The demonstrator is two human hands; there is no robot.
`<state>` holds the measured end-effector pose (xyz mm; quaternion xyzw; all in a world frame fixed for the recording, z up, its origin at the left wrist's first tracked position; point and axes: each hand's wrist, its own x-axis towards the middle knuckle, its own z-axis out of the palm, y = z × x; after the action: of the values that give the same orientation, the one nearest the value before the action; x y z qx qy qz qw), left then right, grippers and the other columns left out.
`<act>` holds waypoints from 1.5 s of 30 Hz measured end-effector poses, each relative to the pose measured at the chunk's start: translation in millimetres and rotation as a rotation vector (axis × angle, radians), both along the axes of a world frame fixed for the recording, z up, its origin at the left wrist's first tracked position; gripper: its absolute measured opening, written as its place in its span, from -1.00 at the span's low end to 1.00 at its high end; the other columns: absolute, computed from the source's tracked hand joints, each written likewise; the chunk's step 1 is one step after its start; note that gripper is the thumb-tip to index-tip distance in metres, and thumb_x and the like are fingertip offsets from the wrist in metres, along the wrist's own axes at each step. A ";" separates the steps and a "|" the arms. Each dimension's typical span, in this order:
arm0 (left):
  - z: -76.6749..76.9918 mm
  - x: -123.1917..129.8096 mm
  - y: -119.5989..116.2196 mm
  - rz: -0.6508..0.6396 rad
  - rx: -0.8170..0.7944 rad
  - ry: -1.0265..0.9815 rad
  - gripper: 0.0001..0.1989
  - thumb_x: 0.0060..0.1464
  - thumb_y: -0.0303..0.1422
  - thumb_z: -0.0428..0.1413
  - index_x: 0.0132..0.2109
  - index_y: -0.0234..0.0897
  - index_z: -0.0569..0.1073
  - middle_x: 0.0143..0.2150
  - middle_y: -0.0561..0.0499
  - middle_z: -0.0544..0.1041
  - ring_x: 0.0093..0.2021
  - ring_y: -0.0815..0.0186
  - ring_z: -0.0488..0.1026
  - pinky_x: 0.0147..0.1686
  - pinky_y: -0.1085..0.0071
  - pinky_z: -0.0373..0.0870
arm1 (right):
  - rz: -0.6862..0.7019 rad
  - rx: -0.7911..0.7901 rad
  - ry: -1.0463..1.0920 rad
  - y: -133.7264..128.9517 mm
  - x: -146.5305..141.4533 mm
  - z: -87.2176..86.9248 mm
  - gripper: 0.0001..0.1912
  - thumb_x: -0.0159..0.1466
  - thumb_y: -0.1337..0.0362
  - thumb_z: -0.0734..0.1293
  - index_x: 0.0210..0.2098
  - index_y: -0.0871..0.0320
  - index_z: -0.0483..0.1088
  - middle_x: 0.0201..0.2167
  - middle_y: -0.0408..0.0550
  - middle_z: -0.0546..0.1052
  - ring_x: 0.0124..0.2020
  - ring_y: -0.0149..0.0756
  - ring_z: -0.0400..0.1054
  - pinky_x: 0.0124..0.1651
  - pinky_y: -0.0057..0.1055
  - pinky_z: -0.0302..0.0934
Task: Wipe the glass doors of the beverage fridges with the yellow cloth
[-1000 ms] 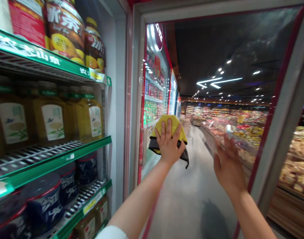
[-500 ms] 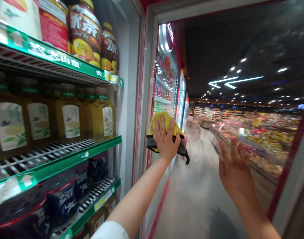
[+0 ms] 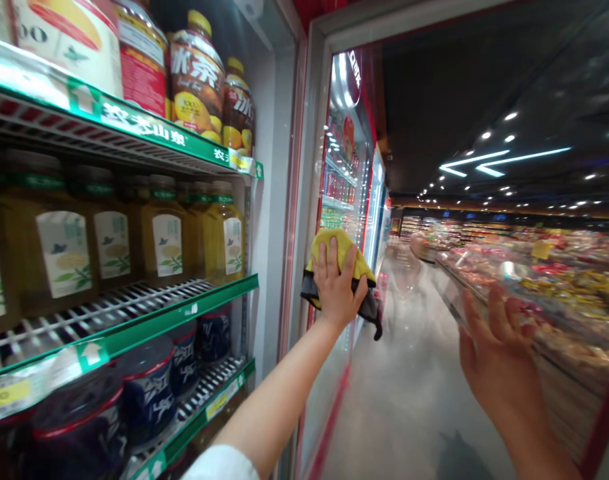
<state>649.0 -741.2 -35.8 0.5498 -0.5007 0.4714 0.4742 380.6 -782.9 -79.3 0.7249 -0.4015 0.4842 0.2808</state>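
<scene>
My left hand point(image 3: 337, 283) lies with spread fingers on a yellow and grey cloth point(image 3: 337, 241), holding it flat against the glass door point(image 3: 329, 393) near its inner frame. A dark loop of the cloth hangs below my fingers. On the right, my right hand point(image 3: 502, 353) is raised with its fingers apart and nothing in it, palm toward the glass; whether it touches the pane I cannot tell. The open cooler's shelves with bottles stand to the left of my left arm.
Large iced tea bottles point(image 3: 197, 80) stand on the upper shelf point(image 3: 149, 130), yellow drink bottles point(image 3: 167, 240) below, and dark blue packs point(image 3: 149, 393) lower down. Through the glass show another cooler point(image 3: 342, 160), an aisle floor point(image 3: 404, 400) and a food display point(image 3: 549, 280).
The view has turned left, so shelves and door appear farther right. My left hand and the cloth have shifted slightly toward the door's inner frame. My right hand remains raised and spread.
</scene>
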 end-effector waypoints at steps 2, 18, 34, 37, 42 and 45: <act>-27.2 -0.3 4.9 -0.018 0.045 -0.062 -0.32 0.19 -0.25 0.16 0.42 -0.13 0.22 0.56 -0.16 -0.08 0.54 -0.11 -0.18 0.43 -0.19 -0.12 | 0.008 -0.002 0.001 1.2 0.6 0.5 -0.25 0.42 0.31 0.17 0.52 -0.02 -0.20 0.52 0.28 -0.06 0.45 0.40 -0.04 0.19 0.45 0.19; -26.1 26.2 25.6 -0.091 0.103 -0.249 -0.54 0.22 -0.55 0.00 0.21 -0.17 0.46 0.29 -0.13 0.43 0.35 0.17 0.28 0.33 0.14 0.27 | 0.036 -0.008 -0.013 6.7 1.1 5.5 -0.32 0.42 0.33 0.17 0.49 0.10 -0.03 0.47 0.38 0.05 0.43 0.44 0.00 0.18 0.45 0.20; -49.5 68.6 31.7 0.092 -0.002 -0.133 -0.47 0.25 -0.42 0.06 0.35 -0.20 0.33 0.47 -0.19 0.19 0.54 0.00 -0.14 0.41 -0.07 0.10 | 0.082 -0.051 -0.093 8.4 3.1 -3.2 -0.23 0.40 0.33 0.23 0.51 -0.07 -0.14 0.51 0.20 -0.02 0.45 0.37 -0.04 0.25 0.44 0.12; -68.0 68.9 37.1 0.102 0.011 -0.161 -0.47 0.24 -0.43 0.06 0.35 -0.21 0.33 0.46 -0.19 0.23 0.54 0.03 -0.14 0.41 -0.02 0.13 | 0.079 -0.055 -0.085 9.6 4.0 -2.4 -0.20 0.40 0.35 0.23 0.52 -0.07 -0.18 0.51 0.22 -0.03 0.45 0.38 -0.05 0.24 0.46 0.12; 11.7 64.1 25.5 0.054 0.028 -0.104 -0.47 0.28 -0.35 0.03 0.37 -0.21 0.31 0.51 -0.14 0.13 0.55 0.06 -0.17 0.46 -0.03 0.00 | 0.068 -0.044 -0.069 10.9 4.1 0.2 -0.18 0.40 0.36 0.21 0.52 -0.08 -0.23 0.51 0.26 -0.03 0.46 0.40 -0.06 0.20 0.50 0.13; 43.8 50.7 12.8 0.077 -0.012 -0.040 -0.44 0.29 -0.32 0.01 0.40 -0.21 0.26 0.52 -0.11 0.09 0.55 0.08 -0.20 0.48 -0.04 -0.12 | 0.065 -0.030 -0.060 10.7 3.6 0.7 -0.22 0.42 0.34 0.20 0.52 -0.05 -0.20 0.51 0.28 -0.03 0.46 0.38 -0.08 0.22 0.47 0.14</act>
<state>699.7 -728.3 7.9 0.5563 -0.4857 0.5029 0.4491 384.2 -772.2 -78.6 0.7185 -0.3788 0.5204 0.2635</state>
